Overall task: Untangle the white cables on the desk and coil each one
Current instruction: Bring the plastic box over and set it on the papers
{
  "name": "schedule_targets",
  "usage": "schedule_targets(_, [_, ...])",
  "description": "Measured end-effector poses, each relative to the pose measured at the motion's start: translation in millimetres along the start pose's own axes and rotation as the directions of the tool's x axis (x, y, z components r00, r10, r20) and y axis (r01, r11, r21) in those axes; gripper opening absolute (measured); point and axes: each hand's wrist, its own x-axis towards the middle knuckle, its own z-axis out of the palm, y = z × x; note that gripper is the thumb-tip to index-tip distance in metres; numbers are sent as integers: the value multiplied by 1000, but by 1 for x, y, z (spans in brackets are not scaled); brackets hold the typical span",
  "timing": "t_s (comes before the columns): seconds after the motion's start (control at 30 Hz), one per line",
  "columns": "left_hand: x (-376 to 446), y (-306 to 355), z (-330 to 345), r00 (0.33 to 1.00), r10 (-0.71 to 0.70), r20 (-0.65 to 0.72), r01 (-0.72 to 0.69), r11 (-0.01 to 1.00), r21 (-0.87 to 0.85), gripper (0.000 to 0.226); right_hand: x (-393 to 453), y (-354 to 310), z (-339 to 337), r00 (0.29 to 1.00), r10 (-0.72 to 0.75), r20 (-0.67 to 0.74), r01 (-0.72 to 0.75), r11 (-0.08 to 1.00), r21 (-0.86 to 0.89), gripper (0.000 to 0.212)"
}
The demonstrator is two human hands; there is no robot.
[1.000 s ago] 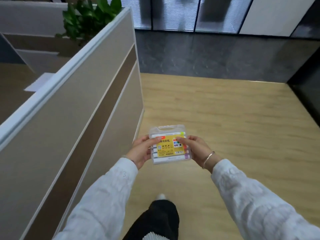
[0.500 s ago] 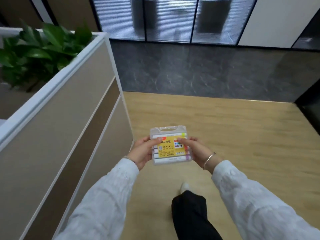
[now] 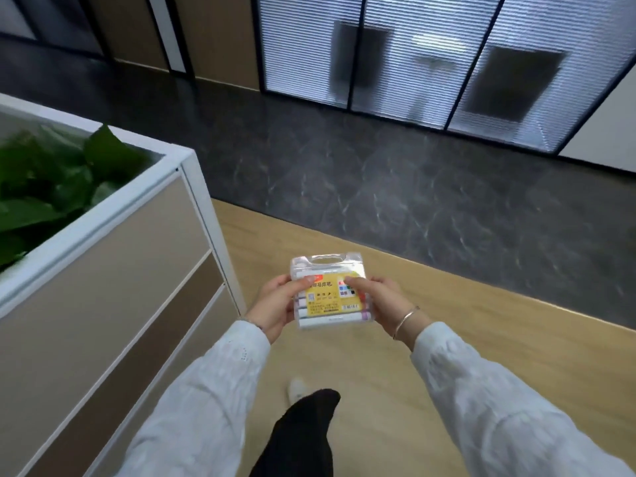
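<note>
No white cables or desk show in this view, so which way they lie from either hand, their long axis and the nearer hand cannot be told. The left hand [image 3: 275, 304] at 9 o'clock and right hand [image 3: 378, 301] at 3 o'clock each clamp a marker case [image 3: 328, 294], handle toward 12, markers lying 9-to-3.

Clear marker case [image 3: 330, 292] with yellow label, white sleeves [image 3: 213, 390], seemingly marbled grey floor [image 3: 395, 187]

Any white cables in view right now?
No: both hands, left hand and right hand, hold a clear marker case over the wood floor; no cable shows.
</note>
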Motion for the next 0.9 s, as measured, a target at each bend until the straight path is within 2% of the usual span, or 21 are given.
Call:
schedule_targets(0.17, [150, 71, -1, 993, -6, -117, -3, 998, -70, 37, 154, -80, 17, 1000, -13, 0, 13, 999, -39, 57])
schedule_targets(0.3, [253, 153, -5, 987, 18, -160, -29, 997, -67, 30, 258, -153, 41, 998, -61, -16, 60, 996, -64, 40])
schedule_targets(0.43, [333, 223, -15, 987, 10, -161, -22, 997, -79, 29, 343, -217, 66, 998, -57, 14, 58, 998, -41, 50])
schedule_targets(0.6, [455, 299, -57, 976, 14, -217, -35, 995, -93, 28, 485, -287, 115, 992, 8, 123, 1, 998, -67, 51])
schedule_targets(0.7, [512, 329, -91, 963, 13, -268, -51, 990, -134, 32, 561, -321, 150, 977, 31, 209, -1, 990, -139, 43])
schedule_targets(0.8, [569, 370, -134, 934, 27, -357, -99, 978, -185, 39, 642, -361, 203, 945, 71, 321, 3, 975, -224, 41])
schedule_targets(0.9, [602, 410, -171, 904, 39, -425, -145, 964, -221, 36, 705, -394, 257, 895, 108, 433, 48, 941, -334, 45])
